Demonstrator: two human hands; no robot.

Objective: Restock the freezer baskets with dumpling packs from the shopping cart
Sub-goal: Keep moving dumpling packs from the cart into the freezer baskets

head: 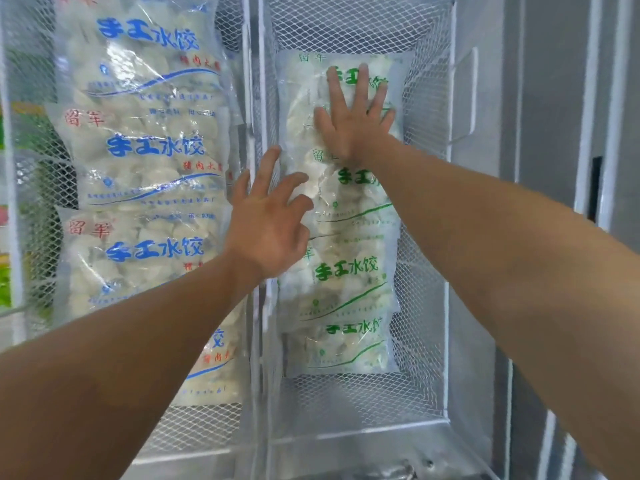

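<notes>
**Both hands flat on green-print packs**

Bare forearms reach forward. Right hand (353, 123), fingers spread straight, presses the topmost clear green-lettered dumpling pack (341, 98); left hand (268, 220), fingers relaxed, touches the stack's edge. Packs fill the right white wire-mesh basket (426, 271); blue-lettered dumpling packs (145, 154) fill the left mesh basket (31, 174).

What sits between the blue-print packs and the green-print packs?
In the head view, the baskets' upright white wire walls divide blue-print packs from green-print packs.
</notes>
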